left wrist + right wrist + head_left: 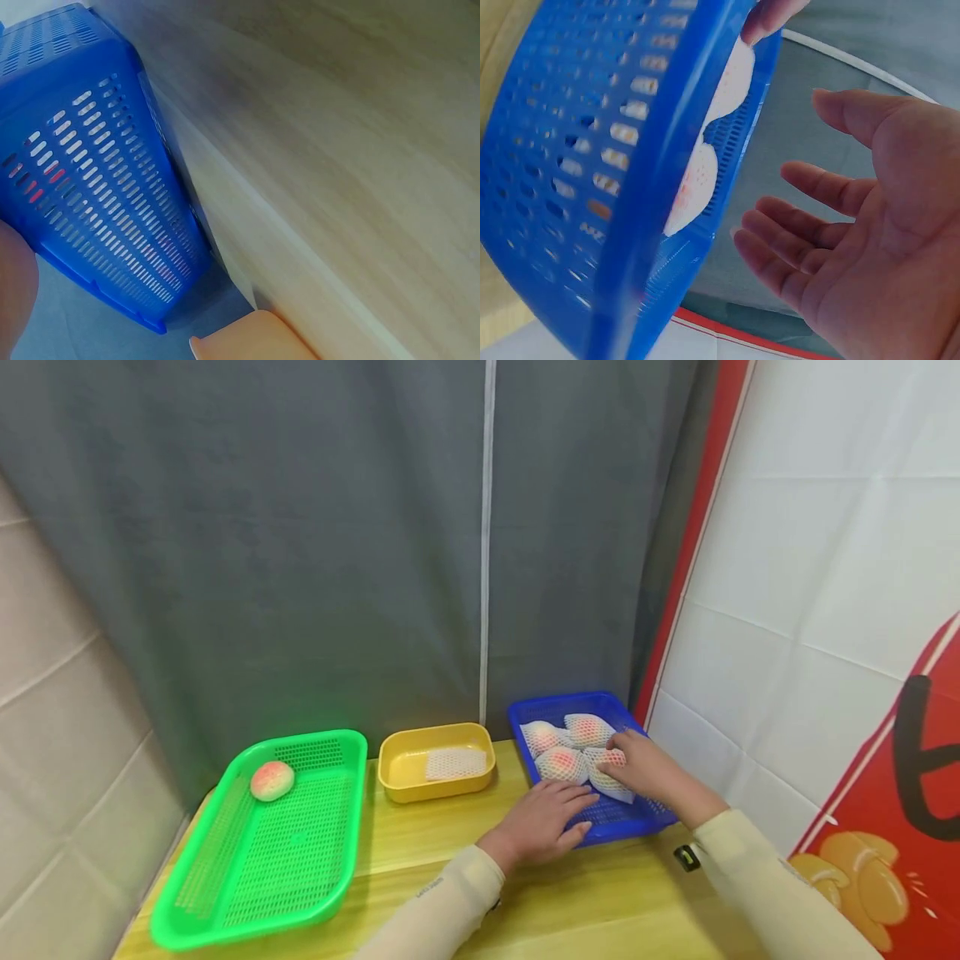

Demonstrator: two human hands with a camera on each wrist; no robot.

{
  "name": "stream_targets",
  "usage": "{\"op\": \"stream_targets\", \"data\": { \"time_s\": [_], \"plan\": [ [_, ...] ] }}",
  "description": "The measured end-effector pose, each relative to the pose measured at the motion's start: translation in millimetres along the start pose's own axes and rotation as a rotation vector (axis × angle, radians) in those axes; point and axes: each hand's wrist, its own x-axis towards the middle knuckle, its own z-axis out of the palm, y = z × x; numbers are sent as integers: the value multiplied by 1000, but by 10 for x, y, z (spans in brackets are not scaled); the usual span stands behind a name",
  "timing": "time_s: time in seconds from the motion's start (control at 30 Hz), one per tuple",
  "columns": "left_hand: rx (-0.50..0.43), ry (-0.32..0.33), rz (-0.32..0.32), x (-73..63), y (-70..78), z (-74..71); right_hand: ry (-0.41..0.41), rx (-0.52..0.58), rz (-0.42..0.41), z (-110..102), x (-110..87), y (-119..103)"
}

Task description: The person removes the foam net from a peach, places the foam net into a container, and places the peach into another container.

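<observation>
A wooden table (570, 914) runs beneath both hands. Far out past the left fingers lies a green mesh basket (288, 839); under both hands' fingers is a blue slotted basket (630, 831), whose outer wall the left wrist view shows broadside. Left of the left fingertips stands a yellow tray (438, 792). The left hand (538, 822) reaches over the near rim, thumb apart from its fingers; contact is unclear. The right hand (645, 768) has parted, loosely bent fingers, a palm side only its own wrist view reveals. Four foam-netted peaches (562, 764) lie beyond the left fingertips, one directly beneath the right fingertips; I cannot tell whether they touch. The tray holds a flat white foam net (456, 763), the green basket one bare peach (272, 781).
</observation>
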Motion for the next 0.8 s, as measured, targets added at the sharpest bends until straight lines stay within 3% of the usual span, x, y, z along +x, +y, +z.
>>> {"op": "stream_targets", "data": {
  "time_s": [0.17,0.37,0.57,0.8],
  "plan": [
    [3,6,-12,3,-7,-3,-75,-83,9,-14,227,62],
    [31,17,-6,38,-26,21,-245,-150,92,-43,451,109],
    [46,14,-8,31,-12,12,-419,-189,178,8,569,126],
    [46,19,-5,9,8,41,-539,-178,216,168,639,218]
  ]
}}
